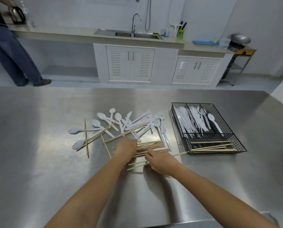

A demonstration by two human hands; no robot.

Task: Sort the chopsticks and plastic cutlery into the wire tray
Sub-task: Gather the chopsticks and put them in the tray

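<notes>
2 hands: both down on the loose chopstick bundle (151, 146) at the middle of the steel table (38, 162).
Left hand (126, 148): palm down, fingers curled over the left ends of the bundle; whether it pinches any stick or only presses on them, I cannot tell.
Right hand (160, 162): fingers drawn together around a few sticks at the near edge of the bundle; looks like a grip, but the contact is partly hidden.
Wire tray (236, 139): to the right, well apart from the hands. 3 long compartments at the back hold white knives, forks and 1 spoon (212, 120); the cross compartment at the front holds several chopsticks lying sideways.
Unsorted pile: spoons (101, 116), forks (157, 122) and knives tangled beyond the hands, with stray chopsticks (86, 137) crossing over and under them on the left.
Step in hand (judgement): gathering chopsticks into 1 bunch for the front compartment.
Technique: square the ends against the table first, so the bunch lies parallel and fits the compartment sideways.
Technique: close firmly near the middle of the bunch; thin round sticks will likely roll and fan out if held at 1 end.
Caution: 1 chopstick (180, 154) lies beyond the right hand, pointing at the tray; collect it too.
Caution: leave sticks pinned under cutlery until lifted free.
</notes>
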